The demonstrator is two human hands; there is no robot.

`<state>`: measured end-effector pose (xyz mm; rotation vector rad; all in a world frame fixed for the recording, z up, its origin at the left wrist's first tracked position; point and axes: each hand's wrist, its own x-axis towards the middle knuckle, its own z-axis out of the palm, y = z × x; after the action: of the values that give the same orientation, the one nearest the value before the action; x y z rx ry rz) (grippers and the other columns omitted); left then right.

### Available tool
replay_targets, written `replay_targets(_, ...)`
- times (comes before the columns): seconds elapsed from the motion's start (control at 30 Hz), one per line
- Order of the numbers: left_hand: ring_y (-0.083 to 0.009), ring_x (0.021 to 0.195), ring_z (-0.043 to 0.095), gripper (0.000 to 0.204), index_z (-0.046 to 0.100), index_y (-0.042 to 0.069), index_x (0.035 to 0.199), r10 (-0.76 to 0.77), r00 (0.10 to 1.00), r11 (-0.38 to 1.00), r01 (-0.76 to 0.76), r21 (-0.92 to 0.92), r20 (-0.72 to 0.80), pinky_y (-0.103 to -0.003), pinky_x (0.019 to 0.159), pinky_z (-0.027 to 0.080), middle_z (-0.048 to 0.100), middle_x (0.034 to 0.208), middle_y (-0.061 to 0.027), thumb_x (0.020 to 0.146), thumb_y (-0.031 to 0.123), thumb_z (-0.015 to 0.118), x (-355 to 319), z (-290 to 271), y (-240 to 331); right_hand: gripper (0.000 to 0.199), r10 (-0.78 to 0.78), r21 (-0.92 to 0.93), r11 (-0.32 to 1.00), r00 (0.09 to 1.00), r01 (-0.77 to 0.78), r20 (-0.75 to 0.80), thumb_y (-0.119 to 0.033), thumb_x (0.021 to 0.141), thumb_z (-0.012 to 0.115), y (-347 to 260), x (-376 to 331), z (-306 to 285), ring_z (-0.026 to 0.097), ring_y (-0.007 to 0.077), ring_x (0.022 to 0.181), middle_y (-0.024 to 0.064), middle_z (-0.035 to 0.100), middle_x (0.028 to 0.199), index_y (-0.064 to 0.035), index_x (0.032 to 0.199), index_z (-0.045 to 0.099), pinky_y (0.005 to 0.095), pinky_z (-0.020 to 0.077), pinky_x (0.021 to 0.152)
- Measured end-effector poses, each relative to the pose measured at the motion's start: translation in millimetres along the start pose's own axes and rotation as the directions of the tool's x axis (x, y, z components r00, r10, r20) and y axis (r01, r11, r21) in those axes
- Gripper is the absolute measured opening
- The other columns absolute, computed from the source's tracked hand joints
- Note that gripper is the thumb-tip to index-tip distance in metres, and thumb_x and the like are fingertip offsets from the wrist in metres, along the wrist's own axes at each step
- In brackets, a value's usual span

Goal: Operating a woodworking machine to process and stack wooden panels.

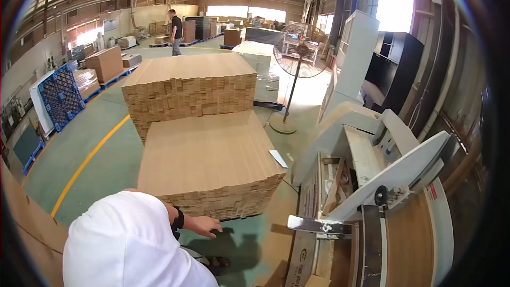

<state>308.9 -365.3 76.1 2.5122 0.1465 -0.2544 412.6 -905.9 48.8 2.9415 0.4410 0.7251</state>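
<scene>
My left hand [206, 226] reaches in from the lower left below a white sleeve [127, 239], with a black band [179, 218] at the wrist. Its fingers are loosely apart and hold nothing. Just beyond it is the near side of a stack of light wood-coloured boards [207, 151], their edges slightly uneven. Whether the hand touches the stack I cannot tell. A white slip of paper [278, 158] lies on the stack's right edge. Behind stands a taller stack of similar boards [191, 95]. My right hand is out of view.
A grey-white machine [390, 172] with a wooden bed and a projecting bar [319, 226] stands close on the right. A pedestal fan [295, 82] is beyond the stacks. A yellow line [90, 162] crosses the green floor at left. Another person [176, 34] stands farther back.
</scene>
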Motion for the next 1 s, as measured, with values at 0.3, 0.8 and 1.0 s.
replay_targets(0.3,-0.0318,0.090,0.052,0.038,0.054,0.002,0.101,0.109,0.986,0.973,-0.132,-0.190,-0.130,-0.040,0.076,0.043,0.055,0.092,-0.0161,0.072,0.026,0.062,10.5,25.6,-12.9,0.073,0.046,0.471,0.798,0.817,-0.375,0.574,-0.050,0.071,0.057,-19.2,7.9,37.0,0.046,0.0370,0.099,0.0203,0.048,0.109,-0.0081,0.126,0.037,0.0435,0.0396,0.082)
replay_targets(0.8,-0.0311,0.121,0.032,0.105,0.016,-0.003,0.133,0.174,0.942,0.688,-0.325,-0.648,-0.288,-0.036,0.098,0.029,0.032,0.130,-0.0235,0.059,0.044,0.074,78.5,-19.4,-10.1,0.074,-0.646,0.898,-0.073,0.706,-0.434,0.290,-0.036,0.072,0.061,-413.0,225.8,-156.1,0.042,0.0341,0.111,0.0206,0.042,0.120,0.0005,0.128,0.029,0.0415,0.0362,0.092)
replay_targets(1.0,-0.0314,0.129,0.017,0.114,0.004,-0.007,0.134,-0.251,0.597,0.718,-0.414,-0.560,-0.762,-0.036,0.105,0.016,0.016,0.138,-0.0238,0.060,0.046,0.073,-53.3,-145.4,-66.1,0.064,-0.837,0.766,-0.310,0.544,-0.563,0.061,-0.028,0.072,0.061,-574.9,231.4,-186.1,0.046,0.0264,0.108,0.0147,0.046,0.117,0.0004,0.123,0.034,0.0378,0.0389,0.090)
